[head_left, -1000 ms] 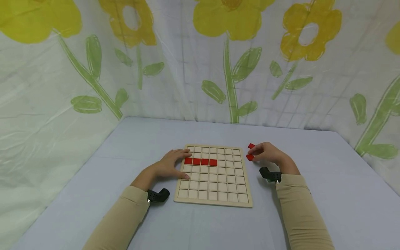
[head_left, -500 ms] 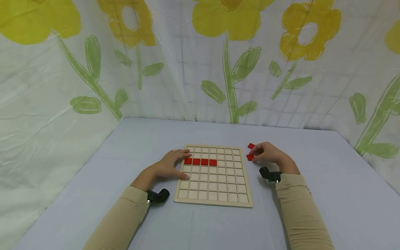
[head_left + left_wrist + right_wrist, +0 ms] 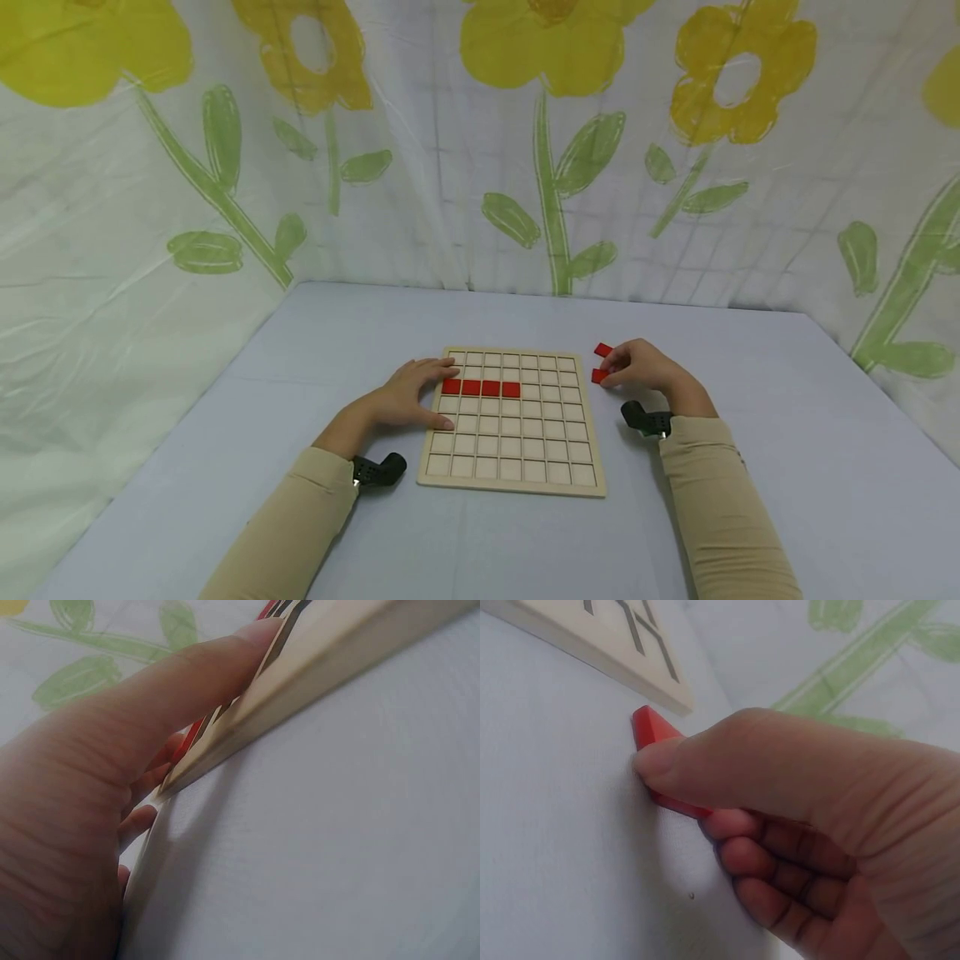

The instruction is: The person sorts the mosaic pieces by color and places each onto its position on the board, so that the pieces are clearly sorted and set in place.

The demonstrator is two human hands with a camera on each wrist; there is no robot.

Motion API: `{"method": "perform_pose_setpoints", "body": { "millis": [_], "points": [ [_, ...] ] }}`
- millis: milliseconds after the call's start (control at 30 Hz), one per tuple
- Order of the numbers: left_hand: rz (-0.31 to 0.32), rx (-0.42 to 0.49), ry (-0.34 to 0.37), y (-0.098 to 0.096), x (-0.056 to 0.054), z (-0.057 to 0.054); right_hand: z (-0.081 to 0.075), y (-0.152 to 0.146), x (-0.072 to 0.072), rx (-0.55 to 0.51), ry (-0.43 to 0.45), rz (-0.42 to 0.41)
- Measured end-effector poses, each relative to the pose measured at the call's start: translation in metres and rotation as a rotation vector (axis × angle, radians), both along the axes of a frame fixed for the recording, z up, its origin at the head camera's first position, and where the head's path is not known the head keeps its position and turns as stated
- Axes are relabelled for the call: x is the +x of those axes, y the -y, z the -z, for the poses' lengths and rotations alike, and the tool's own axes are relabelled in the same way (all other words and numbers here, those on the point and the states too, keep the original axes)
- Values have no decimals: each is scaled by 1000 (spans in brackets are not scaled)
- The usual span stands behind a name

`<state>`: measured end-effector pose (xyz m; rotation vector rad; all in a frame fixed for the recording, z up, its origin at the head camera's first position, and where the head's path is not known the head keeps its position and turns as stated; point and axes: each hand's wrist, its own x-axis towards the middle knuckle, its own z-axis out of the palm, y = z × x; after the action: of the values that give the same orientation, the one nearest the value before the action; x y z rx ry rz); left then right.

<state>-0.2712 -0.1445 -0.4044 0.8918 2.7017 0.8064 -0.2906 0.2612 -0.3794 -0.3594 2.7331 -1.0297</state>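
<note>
A light wooden grid board point(image 3: 517, 490) lies flat on the table, with a row of red square tiles point(image 3: 491, 389) in its left half. Across the board's left edge my left hand point(image 3: 405, 394) rests with spread fingers; in the left wrist view its thumb point(image 3: 195, 679) reaches over the frame. Right of the board, my right hand point(image 3: 648, 368) pinches a red tile point(image 3: 598, 377). In the right wrist view the thumb presses on this red tile point(image 3: 646, 726), close over the tabletop, and the other fingers are curled. Just behind lies another red tile point(image 3: 603, 349), partly hidden by the fingers.
The board's other cells show bare wood. A pale cloth covers the table point(image 3: 360, 333). Behind it hangs a white curtain point(image 3: 420, 225) with painted yellow flowers. A black wrist camera point(image 3: 381, 469) is worn at the left cuff and another camera point(image 3: 645, 419) at the right.
The red tile at my right fingertips has turned slightly and sits more level. My right hand has shifted only a little; the left hand and the board stay put.
</note>
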Motion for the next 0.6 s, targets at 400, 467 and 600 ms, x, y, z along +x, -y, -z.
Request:
{"method": "perform_pose_setpoints", "body": {
  "millis": [400,467,600],
  "points": [
    [-4,-8,6,-1,1,-1,-4,1,0,35,-6,5],
    [-5,-9,6,-1,1,-1,-5,2,0,31,-9,2],
    [-9,-16,5,-1,1,-2,-7,6,-1,18,-27,-23]
  ]
}}
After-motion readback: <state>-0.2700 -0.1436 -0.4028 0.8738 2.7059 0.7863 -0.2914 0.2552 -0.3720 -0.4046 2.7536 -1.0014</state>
